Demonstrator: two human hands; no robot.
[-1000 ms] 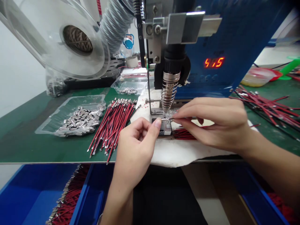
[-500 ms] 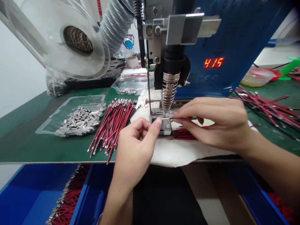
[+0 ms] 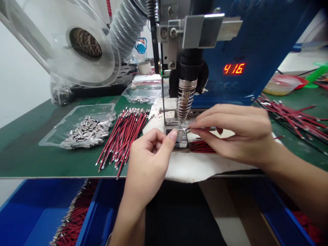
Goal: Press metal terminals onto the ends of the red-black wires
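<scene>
My left hand (image 3: 150,157) is closed, thumb and forefinger pinching a small silver metal connector (image 3: 180,130) under the machine's spring-wrapped tip (image 3: 185,102). From the other side my right hand (image 3: 234,135) pinches a thin red and black wire (image 3: 189,128), whose end meets the connector; whether they are joined I cannot tell. Both hands sit at a small metal fixture (image 3: 182,140). Below my right fingers lies a bundle of red and black wires (image 3: 201,146), partly hidden by the hand.
Left of my hands lie finished-looking wires with metal ends (image 3: 128,133) and a clear tray (image 3: 51,138) of loose connectors. A blue machine (image 3: 230,41) with a red display rises behind. More wires (image 3: 294,114) are at right. A blue bin (image 3: 33,205) stands below the table edge.
The machine's display has gone from 415 to 416. The connector and wire end have tilted slightly; both hands stay almost in the same place.
</scene>
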